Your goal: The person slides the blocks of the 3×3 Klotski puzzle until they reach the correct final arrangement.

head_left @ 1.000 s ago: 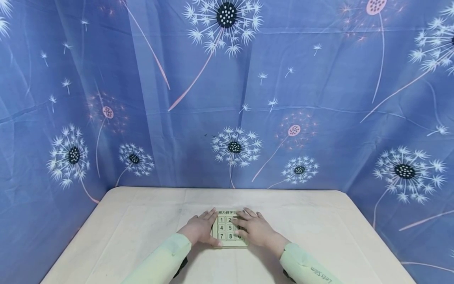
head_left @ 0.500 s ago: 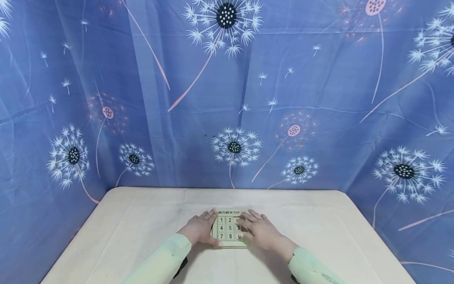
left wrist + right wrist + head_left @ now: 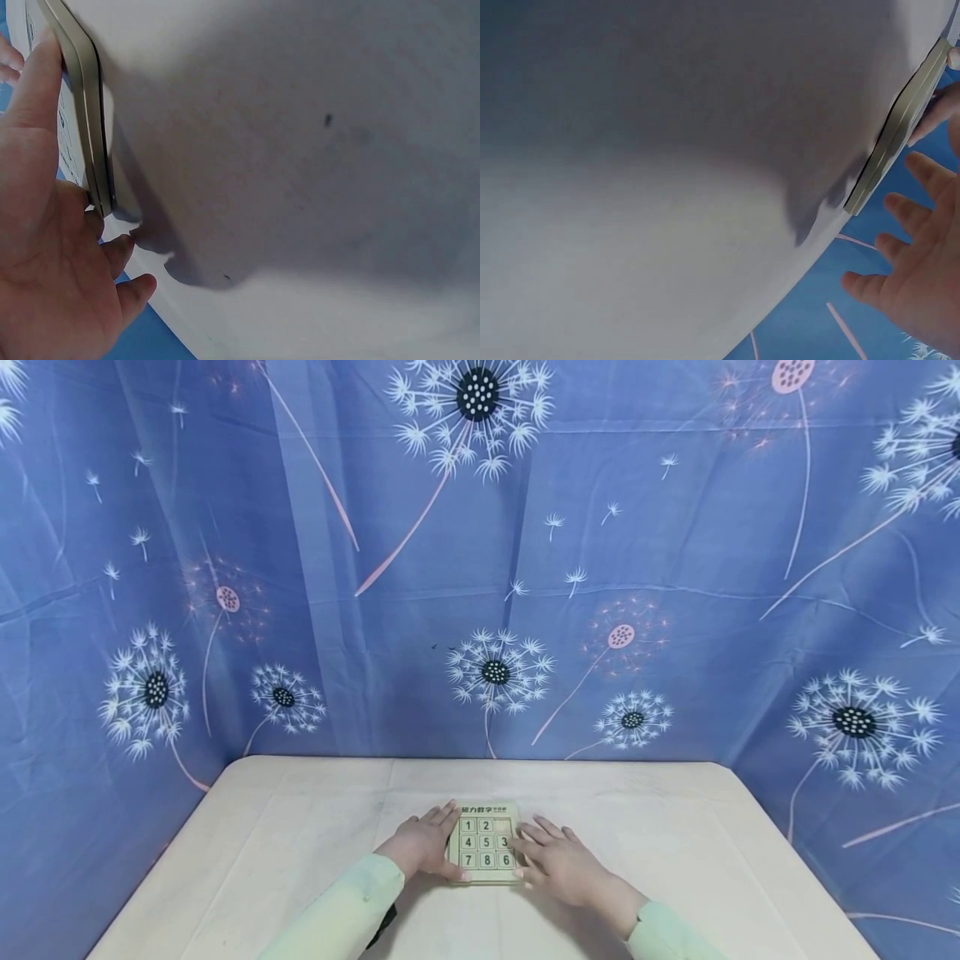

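A pale green number sliding puzzle (image 3: 491,875) lies flat on the table in the head view. Its rows read 1, 2 and a vacant slot (image 3: 503,826), then 4, 5, 3, then 7, 8, 6. My left hand (image 3: 422,845) holds the puzzle's left side, thumb on the near corner, fingers along the far corner. In the left wrist view, the thumb lies over the puzzle's edge (image 3: 91,112). My right hand (image 3: 561,863) hovers at the right edge with fingers spread, one fingertip close by the 3 tile (image 3: 504,842). From the right wrist, the fingers look extended beside the puzzle (image 3: 900,131).
The cream-coloured table (image 3: 315,810) has rounded far corners. Blue curtains (image 3: 420,693) with a dandelion print surround it at the back and both sides. Pale green sleeves (image 3: 341,902) cover both forearms.
My right hand has drawn back to the right, uncovering the puzzle's right column, with the vacant slot and the 6 now in plain sight. The left hand stays in place.
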{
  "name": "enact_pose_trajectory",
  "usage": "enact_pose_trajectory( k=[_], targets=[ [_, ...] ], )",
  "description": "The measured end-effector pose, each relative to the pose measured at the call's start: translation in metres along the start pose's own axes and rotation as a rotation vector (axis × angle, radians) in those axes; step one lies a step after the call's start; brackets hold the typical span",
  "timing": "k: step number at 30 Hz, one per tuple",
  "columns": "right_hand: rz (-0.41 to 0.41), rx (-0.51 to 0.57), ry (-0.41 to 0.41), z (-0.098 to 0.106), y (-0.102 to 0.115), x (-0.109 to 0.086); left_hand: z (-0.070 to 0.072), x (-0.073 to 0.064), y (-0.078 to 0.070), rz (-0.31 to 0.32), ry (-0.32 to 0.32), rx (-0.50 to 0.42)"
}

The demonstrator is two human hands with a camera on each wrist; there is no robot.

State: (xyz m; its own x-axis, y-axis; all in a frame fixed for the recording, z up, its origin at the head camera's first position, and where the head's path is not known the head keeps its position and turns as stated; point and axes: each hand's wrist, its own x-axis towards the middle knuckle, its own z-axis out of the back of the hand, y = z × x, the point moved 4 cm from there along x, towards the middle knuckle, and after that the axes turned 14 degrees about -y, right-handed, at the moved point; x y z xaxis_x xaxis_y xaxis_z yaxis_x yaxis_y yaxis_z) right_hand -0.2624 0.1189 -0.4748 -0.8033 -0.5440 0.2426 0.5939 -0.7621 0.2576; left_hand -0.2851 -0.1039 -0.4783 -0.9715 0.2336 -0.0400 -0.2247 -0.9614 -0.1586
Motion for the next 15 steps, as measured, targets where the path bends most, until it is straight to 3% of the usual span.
enact_pose_trajectory(
  k=[15],
  targets=[
    [0.013,0.015,-0.024,0.0000,0.0013,-0.0055,0.0016,-0.0017,-0.0008,0.008,0.008,0.002]
  ],
)
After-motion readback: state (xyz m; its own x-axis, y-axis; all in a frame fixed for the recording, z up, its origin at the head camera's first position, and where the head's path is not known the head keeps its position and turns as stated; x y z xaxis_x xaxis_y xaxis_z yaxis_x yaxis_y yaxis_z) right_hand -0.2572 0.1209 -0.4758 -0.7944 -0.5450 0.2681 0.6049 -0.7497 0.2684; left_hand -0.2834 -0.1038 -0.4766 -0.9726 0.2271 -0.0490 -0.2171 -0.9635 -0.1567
